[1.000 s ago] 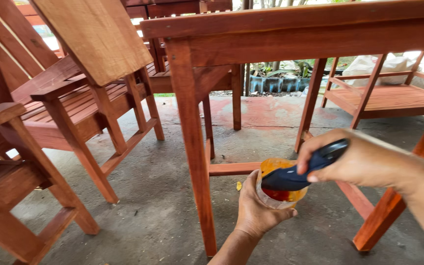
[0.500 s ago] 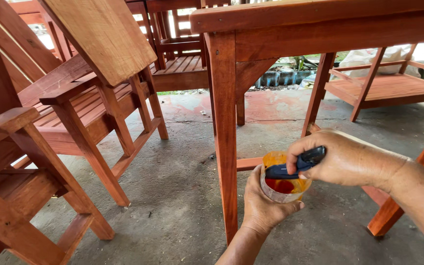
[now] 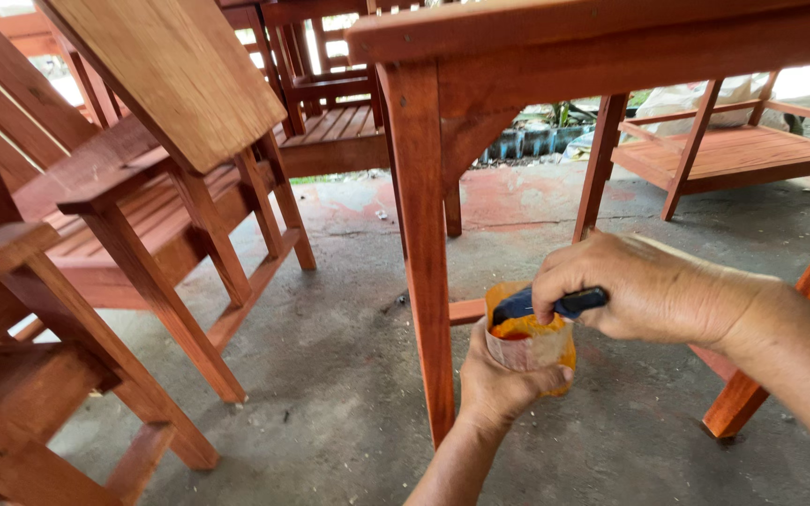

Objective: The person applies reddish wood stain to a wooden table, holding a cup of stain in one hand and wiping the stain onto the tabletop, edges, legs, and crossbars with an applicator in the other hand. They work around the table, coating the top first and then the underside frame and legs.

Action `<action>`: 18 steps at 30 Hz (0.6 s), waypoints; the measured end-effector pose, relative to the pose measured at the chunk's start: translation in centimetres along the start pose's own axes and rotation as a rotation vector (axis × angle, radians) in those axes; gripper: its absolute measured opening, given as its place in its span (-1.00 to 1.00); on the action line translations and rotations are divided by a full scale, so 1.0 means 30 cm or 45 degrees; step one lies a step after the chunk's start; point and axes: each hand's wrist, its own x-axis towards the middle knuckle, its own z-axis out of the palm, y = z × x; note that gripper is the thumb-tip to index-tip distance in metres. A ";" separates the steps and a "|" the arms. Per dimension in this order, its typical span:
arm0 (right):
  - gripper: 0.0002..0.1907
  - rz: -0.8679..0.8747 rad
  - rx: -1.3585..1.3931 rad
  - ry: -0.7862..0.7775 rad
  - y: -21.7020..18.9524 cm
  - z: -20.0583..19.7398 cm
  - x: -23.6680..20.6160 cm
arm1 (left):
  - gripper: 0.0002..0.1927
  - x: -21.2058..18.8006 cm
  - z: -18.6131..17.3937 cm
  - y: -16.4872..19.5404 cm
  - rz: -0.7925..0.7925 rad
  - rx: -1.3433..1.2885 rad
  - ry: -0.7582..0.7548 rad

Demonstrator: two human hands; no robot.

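**A:** What is at the centre of it?

**B:** A small cut-off plastic cup [image 3: 532, 342], stained orange, with orange-red liquid inside. The left hand [image 3: 499, 384] cups it from beneath, fingers wrapped around its side and base, closed firmly on it.

**A:** And the other hand?

**B:** The right hand [image 3: 644, 295] sits just above and to the right of the cup, curled tight around a dark blue brush handle [image 3: 550, 305]. The handle lies across the cup's rim; its far end is hidden in the cup, so I cannot tell what the tip looks like.

**A:** What stands around the hands?

**B:** Just left of the left hand, nearly touching it, rises a reddish-stained table leg [image 3: 424, 253], with the table top overhead. Further left are wooden chairs [image 3: 142, 234] in the same stain. Beyond the hands, well apart, a low wooden platform [image 3: 724, 155] stands at the upper right. Under everything lies a grey concrete floor [image 3: 330, 365] with reddish patches.
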 end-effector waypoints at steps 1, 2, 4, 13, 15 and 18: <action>-0.84 -0.260 -0.046 0.100 0.057 0.049 0.001 | 0.11 0.002 0.013 -0.036 -0.001 0.010 0.021; -0.84 -0.219 0.059 0.111 0.122 0.090 0.008 | 0.09 0.011 0.019 -0.066 0.005 0.024 0.043; -0.85 -0.139 0.264 0.140 0.265 0.155 0.032 | 0.06 0.042 0.037 -0.112 0.022 0.010 0.092; -0.72 0.023 2.096 0.267 0.920 0.543 0.137 | 0.10 0.182 0.127 -0.434 0.058 0.051 0.280; -0.70 0.070 2.316 0.253 0.999 0.664 0.168 | 0.10 0.214 0.147 -0.504 0.155 0.061 0.317; -0.68 0.061 2.640 0.280 1.082 0.793 0.213 | 0.09 0.287 0.172 -0.577 0.206 0.156 0.341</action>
